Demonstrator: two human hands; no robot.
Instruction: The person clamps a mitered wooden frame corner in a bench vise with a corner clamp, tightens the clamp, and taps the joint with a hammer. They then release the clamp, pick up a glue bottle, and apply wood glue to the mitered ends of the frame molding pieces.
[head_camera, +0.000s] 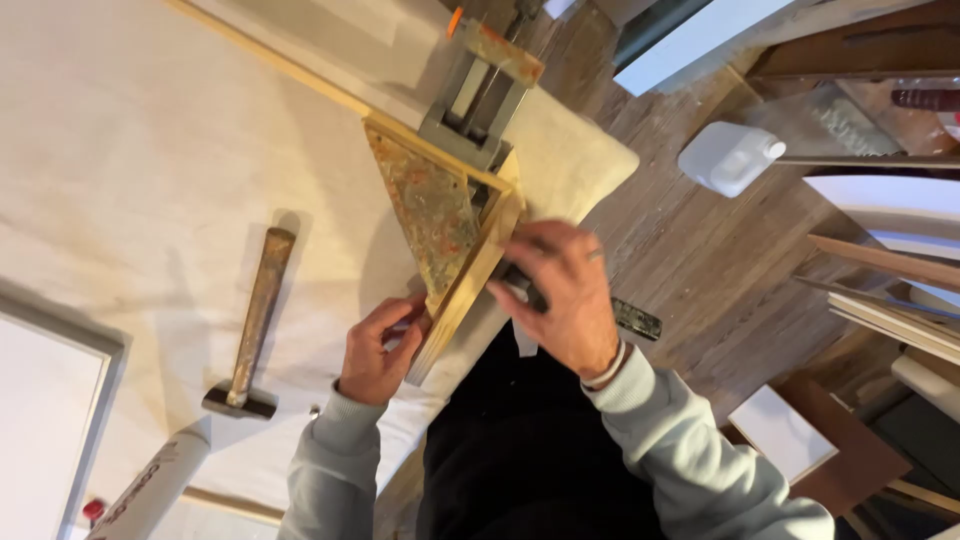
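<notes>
Your left hand (375, 350) pinching the wooden frame strip (462, 290), your right hand (560, 290) gripping a dark tool (635, 318) at its 3 o'clock, hammer (252, 325) at 9 o'clock on the bench (130, 170)

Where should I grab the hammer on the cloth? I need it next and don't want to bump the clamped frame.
Take the hammer by its wooden handle, about midway, coming from the left, away from the frame corner. The handle lies flat and bare on the cloth-covered table, metal head toward you. The left hand is nearest, though it now steadies the frame.
</notes>
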